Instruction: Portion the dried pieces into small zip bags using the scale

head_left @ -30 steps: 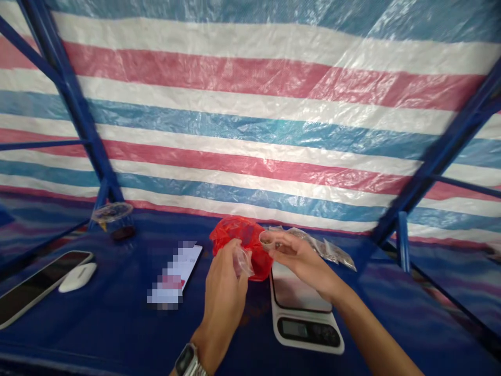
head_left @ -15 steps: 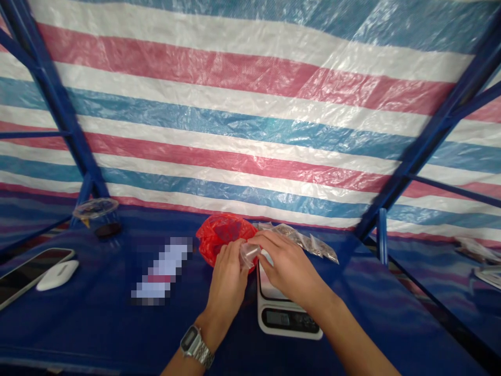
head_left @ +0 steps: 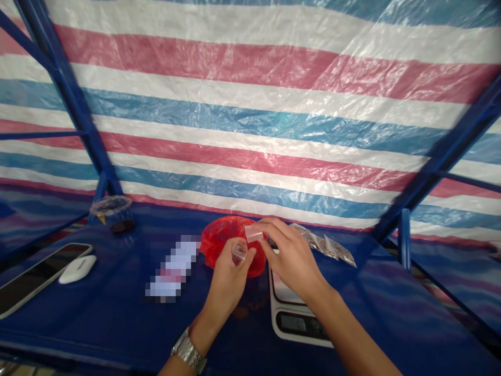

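While the left hand (head_left: 226, 274) keeps a curled grip, nearly closed, on a small clear bag (head_left: 239, 252), the right hand (head_left: 291, 256) holds a small translucent cup (head_left: 254, 233) in a pinch grip, closed on it, tilted just above and beside the bag. Beyond and beneath both grips: one red plastic bag (head_left: 215, 243), crumpled, on the blue worktop (head_left: 129, 324). Below the right grip: one white kitchen scale (head_left: 305, 336), partly covered by hand and forearm. Beyond the right grip, to its right: several clear sachets (head_left: 326, 246), contents brownish, overlapping. Left of the left grip: one phone (head_left: 174, 271), screen pixelated; farther left, one white case (head_left: 77, 269) beside a dark-screened phone (head_left: 39, 274), and one lidded clear tub (head_left: 113, 211), dark contents. On the left wrist: one metal-band watch (head_left: 188, 351).
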### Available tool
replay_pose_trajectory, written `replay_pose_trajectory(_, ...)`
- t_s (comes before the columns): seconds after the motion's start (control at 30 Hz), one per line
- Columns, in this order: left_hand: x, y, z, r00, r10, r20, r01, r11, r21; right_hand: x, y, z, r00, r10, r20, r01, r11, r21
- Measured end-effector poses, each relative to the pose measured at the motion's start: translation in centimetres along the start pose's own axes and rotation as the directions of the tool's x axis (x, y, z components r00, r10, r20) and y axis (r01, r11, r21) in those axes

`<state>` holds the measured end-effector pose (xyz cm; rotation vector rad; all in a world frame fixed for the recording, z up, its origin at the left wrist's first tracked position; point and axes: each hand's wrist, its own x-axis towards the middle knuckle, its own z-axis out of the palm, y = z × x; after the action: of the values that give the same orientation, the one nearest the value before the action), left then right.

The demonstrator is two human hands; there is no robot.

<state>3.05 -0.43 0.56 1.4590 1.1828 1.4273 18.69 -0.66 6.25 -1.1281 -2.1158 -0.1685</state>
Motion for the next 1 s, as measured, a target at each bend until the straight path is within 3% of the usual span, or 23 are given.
replay_pose_trajectory(0.1,-0.2,0.9,-1.4,0.988,0.035,-0.148,-0.027,0.998,0.058,0.6,-0.5,1.4,0.996,0.093,0.002,-0.093,0.995,0.043)
replay_pose_trajectory(0.17,-0.4,1.8,-2.3,0.959,0.044,-0.279,-0.022,0.997,0.08,1.0,-0.7,2.3,0.993,0.067,0.102,-0.069,0.997,0.018)
replay_pose_trajectory(0.27,-0.7,2.5,-3.1,0.934,0.028,-0.356,0.008,0.995,0.099,1.3,-0.9,3.2,0.966,0.012,0.259,0.006,0.998,-0.069)
replay_pose_trajectory(0.37,-1.2,2.2,-3.2,0.944,-0.002,-0.33,0.065,0.982,0.179,1.8,-1.1,3.1,0.95,-0.003,0.311,0.046,0.99,-0.132)
replay_pose_trajectory(0.47,-1.8,1.5,-2.8,0.967,-0.08,-0.243,0.141,0.959,0.246,2.5,-1.7,2.5,0.967,0.052,0.249,-0.013,0.988,-0.156)
replay_pose_trajectory(0.57,-2.5,1.2,-2.2,0.968,-0.142,-0.206,0.183,0.964,0.195,2.8,-2.4,2.2,0.973,0.093,0.213,-0.075,0.993,-0.09)
replay_pose_trajectory(0.7,-3.2,1.4,-1.2,0.954,-0.198,-0.225,0.219,0.973,0.073,2.4,-2.2,2.8,0.915,0.082,0.396,-0.077,0.997,-0.03)
replay_pose_trajectory(0.77,-3.4,1.3,-0.6,0.948,-0.217,-0.235,0.234,0.971,0.05,2.0,-1.5,3.2,0.897,0.133,0.422,-0.086,0.988,-0.128)
replay_pose_trajectory(0.9,-3.8,0.5,0.3,0.951,-0.247,-0.187,0.266,0.96,0.089,1.6,-0.2,3.5,0.886,0.3,0.353,-0.176,0.923,-0.343)
replay_pose_trajectory(1.0,-3.8,-0.7,0.6,0.959,-0.241,-0.15,0.265,0.948,0.174,1.3,0.1,3.2,0.831,0.423,0.361,-0.258,0.868,-0.423)
